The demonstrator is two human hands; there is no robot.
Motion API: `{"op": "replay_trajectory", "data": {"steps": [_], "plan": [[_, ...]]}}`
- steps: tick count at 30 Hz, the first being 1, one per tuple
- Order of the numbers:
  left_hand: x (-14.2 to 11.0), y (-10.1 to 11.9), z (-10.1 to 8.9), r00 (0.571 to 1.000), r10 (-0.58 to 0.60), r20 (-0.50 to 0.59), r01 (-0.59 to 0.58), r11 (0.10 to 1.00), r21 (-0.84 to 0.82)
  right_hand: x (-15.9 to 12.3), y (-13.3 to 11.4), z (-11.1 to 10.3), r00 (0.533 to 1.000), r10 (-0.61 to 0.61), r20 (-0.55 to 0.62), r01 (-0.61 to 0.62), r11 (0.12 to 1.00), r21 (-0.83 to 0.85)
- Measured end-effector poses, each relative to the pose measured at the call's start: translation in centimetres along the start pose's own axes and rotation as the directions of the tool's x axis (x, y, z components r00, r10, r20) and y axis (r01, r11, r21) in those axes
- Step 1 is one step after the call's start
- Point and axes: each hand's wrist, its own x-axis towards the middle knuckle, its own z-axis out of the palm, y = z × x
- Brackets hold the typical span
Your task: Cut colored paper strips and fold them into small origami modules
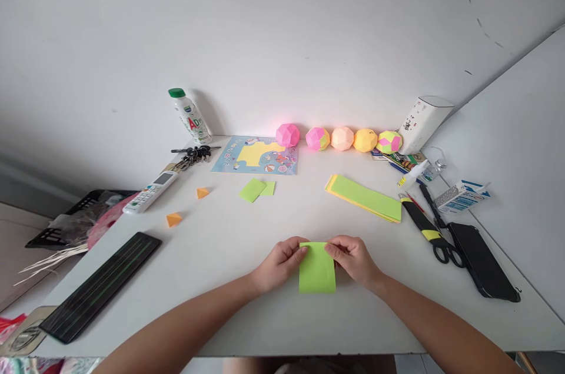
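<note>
Between both hands, near the table's front edge, is a green paper piece (317, 271), nearly square. My left hand (281, 262) pinches its upper left corner, with the thumb on the front. At the upper right corner my right hand (353, 259) grips it the same way. The fingers behind the paper are partly hidden. Farther back, two small green paper squares (252, 190) overlap on the table. To their right lies a stack of green and yellow paper strips (366, 197). Two small folded orange paper pieces (174, 219) rest at the left.
Several faceted paper balls (342, 139) line the wall beside a white container (424, 124). Scissors (446, 251), a utility knife (421, 220), a black phone (483, 262) and a glue bottle (414, 174) lie right. A bottle (192, 119), remote (150, 191) and dark ruler-like panel (101, 286) are left.
</note>
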Motion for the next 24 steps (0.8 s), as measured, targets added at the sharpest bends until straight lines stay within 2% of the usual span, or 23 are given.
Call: {"op": "replay_trajectory", "data": {"steps": [12, 24], "plan": [[-0.03, 0.20, 0.04, 1.000, -0.009, -0.008, 0.009, 1.000, 0.001, 0.00, -0.37, 0.09, 1.000, -0.015, -0.011, 0.014, 0.998, -0.061], [0.05, 0.36, 0.10, 1.000, -0.014, -0.024, 0.015, 0.999, 0.034, -0.07, -0.05, 0.05, 1.000, 0.013, -0.010, -0.013, 1.000, -0.023]]}}
